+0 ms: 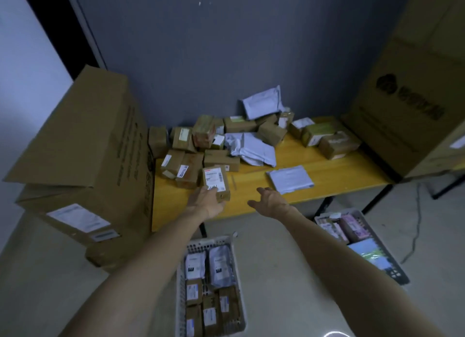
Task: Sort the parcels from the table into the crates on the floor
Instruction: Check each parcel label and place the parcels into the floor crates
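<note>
Our left hand (207, 203) grips the near end of a small cardboard box (216, 182) with a white label on top. The box is over the front left part of the table (327, 170). We cannot tell whether it rests on the tabletop or is lifted off it.

Our right hand (270, 202) is open, its fingers spread and holding nothing. It hovers above the front edge of the table, to the right of the small box and apart from it.

A flat white mailer (290, 178) lies on the table near its front edge, just beyond the right hand. Further back, a heap of brown boxes (186, 158) covers the left and rear of the table. A crumpled white bag (251, 148) sits in the middle of the heap, and another white bag (263, 103) sits on top at the back wall side. More brown boxes (337, 141) stand at the right rear of the table.

On the floor in front of the table is a white crate (211, 243) holding small brown boxes and grey pouches. A second crate (395, 273), holding parcels, is on the floor in front of the table's right end.

A big cardboard carton (83, 145) stands against the left end of the table. Another tall carton (415, 97) is at the right end.
</note>
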